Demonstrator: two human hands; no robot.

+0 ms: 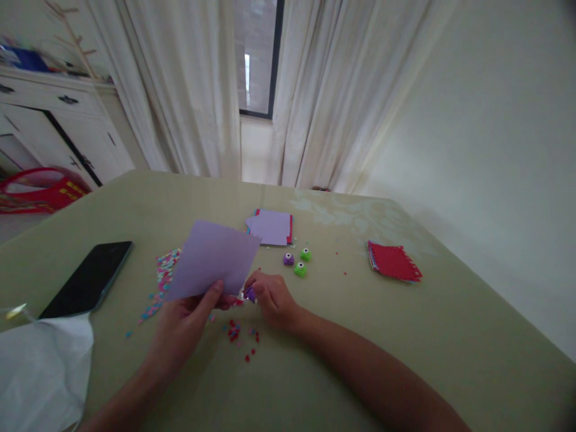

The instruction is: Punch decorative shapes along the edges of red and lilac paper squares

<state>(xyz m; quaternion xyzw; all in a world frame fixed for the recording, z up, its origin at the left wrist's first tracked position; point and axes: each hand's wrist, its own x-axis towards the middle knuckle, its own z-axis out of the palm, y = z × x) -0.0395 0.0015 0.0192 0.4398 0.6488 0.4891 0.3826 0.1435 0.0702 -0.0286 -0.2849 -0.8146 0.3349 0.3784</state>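
1. While the left hand [195, 312] pinches a purple sheet [212, 259] near its lower edge, thumb on the face towards the viewer and fingers behind, the sheet is held up above the green surface [382, 354], tilted.
2. Just beside the sheet's lower right corner, the right hand [275, 299] has its fingers and thumb curled closed around a small purple object [250, 294]; the fingers hide much of it, and whether it touches the sheet is unclear.
3. Below and between the hands, small loose paper bits [234, 331], mostly red with some blue and pink, are scattered on the surface.
4. To the left of the sheet, partly behind it, lies a spread of multicoloured bits [165, 273], trailing down towards the left forearm.
5. Beyond the right hand, three small figures with eyes sit close together: one purple figure [288, 259] and two green figures [305, 254].
6. Farther beyond the hands is a paper stack [272, 228], purple on top, with red and blue edges showing.
7. Well to the right of the right hand lies a red-topped stack [396, 262] with notched edges.
8. Left of the left hand lie a dark phone [87, 279] and, nearer the viewer, a crumpled white sheet [42, 369].
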